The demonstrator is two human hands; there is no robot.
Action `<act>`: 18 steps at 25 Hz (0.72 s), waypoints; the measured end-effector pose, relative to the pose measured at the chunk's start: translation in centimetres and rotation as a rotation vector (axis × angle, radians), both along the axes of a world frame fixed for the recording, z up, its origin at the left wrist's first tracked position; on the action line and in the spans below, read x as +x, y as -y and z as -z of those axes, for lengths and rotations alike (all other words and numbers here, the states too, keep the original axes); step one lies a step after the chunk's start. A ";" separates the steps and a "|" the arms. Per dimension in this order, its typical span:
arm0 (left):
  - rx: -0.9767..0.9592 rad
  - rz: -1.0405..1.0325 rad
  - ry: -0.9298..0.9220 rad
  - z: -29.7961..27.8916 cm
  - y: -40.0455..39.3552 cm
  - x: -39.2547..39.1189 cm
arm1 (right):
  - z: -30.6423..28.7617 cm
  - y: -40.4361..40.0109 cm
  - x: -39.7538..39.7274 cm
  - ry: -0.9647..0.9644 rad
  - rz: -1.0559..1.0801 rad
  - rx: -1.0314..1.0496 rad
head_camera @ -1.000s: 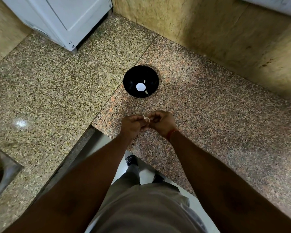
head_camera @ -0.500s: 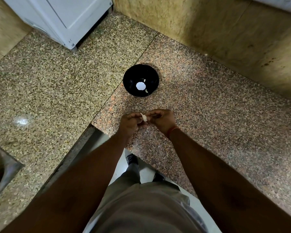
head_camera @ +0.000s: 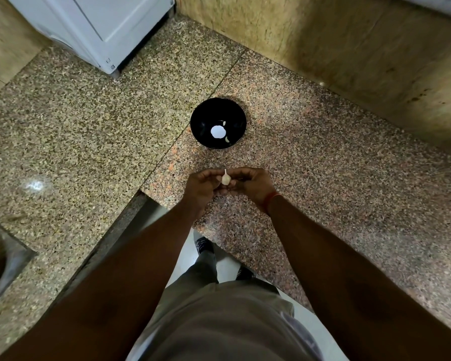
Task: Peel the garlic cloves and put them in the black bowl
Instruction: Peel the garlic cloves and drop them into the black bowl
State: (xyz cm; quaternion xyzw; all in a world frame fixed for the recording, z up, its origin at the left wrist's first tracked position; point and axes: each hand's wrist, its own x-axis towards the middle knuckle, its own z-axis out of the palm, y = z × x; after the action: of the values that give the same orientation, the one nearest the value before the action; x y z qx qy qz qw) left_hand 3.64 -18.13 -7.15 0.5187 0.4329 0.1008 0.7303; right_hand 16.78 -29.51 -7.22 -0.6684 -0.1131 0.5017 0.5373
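Observation:
A pale garlic clove with a thin pointed tip sits between my two hands, above the granite counter. My left hand pinches it from the left with curled fingers. My right hand curls against it from the right, a red thread on its wrist. The black bowl stands on the counter just beyond my hands. Inside it lie two small pale cloves and a bright round reflection.
A white appliance stands at the back left of the counter. A tiled wall rises along the back right. A metal sink edge shows at the lower left. The counter's inner corner lies right under my forearms.
The clove has turned upright between my fingers and now shows more fully, its tip pointing toward the bowl. Both hands stayed in nearly the same spot.

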 end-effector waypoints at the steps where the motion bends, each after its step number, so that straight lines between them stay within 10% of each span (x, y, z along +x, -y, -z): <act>1: 0.022 0.009 -0.004 -0.1 0.1 0.0 | 0.0 0.1 0.1 0.006 0.000 -0.008; 18: 0.471 0.089 -0.017 0.8 0.5 -0.7 | -0.4 0.0 -0.2 -0.021 0.040 -0.051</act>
State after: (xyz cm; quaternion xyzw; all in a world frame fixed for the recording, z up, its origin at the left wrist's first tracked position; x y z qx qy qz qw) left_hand 2.95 -18.66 -7.94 0.6943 0.3801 0.1623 0.5892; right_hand 16.55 -29.54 -6.87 -0.6787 -0.0813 0.5004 0.5313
